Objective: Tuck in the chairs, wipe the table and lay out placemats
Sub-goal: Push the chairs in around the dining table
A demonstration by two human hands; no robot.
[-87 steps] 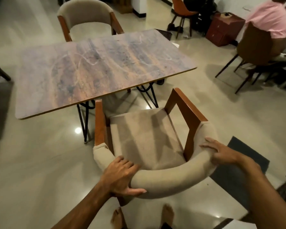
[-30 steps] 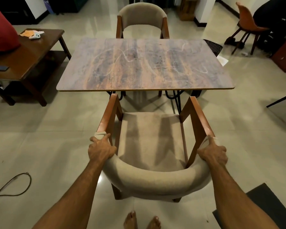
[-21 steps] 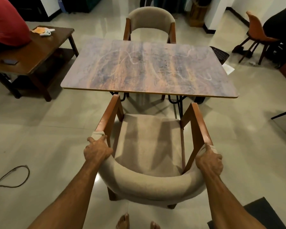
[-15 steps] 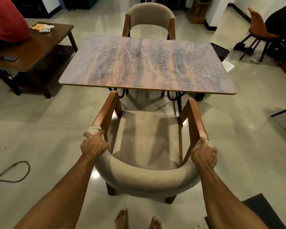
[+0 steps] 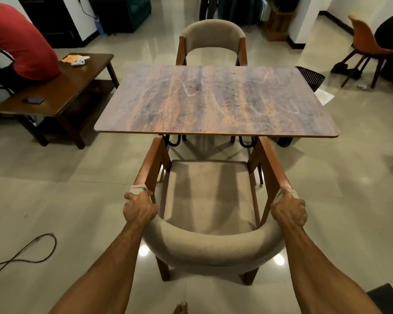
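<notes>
A beige padded armchair [image 5: 210, 196] with brown wooden arms stands square in front of me. My left hand [image 5: 139, 209] grips the left end of its curved backrest, and my right hand [image 5: 289, 210] grips the right end. The tips of its arms reach the near edge of the wood-grain table [image 5: 216, 103], whose top shows pale smear lines. A second matching chair [image 5: 212, 43] stands at the table's far side, its seat partly under the top. No cloth or placemats are in view.
A dark low side table [image 5: 55, 91] stands left, with a phone [image 5: 33, 100], a white controller [image 5: 78, 62] and a person in red leaning on it. An orange chair [image 5: 365, 45] is far right. A cable [image 5: 23, 254] lies on the floor left; a dark mat [image 5: 388, 299] at bottom right.
I turned the chair from an angle to face the table squarely, shifted both hands to the backrest ends, and moved it forward until its arms meet the table edge.
</notes>
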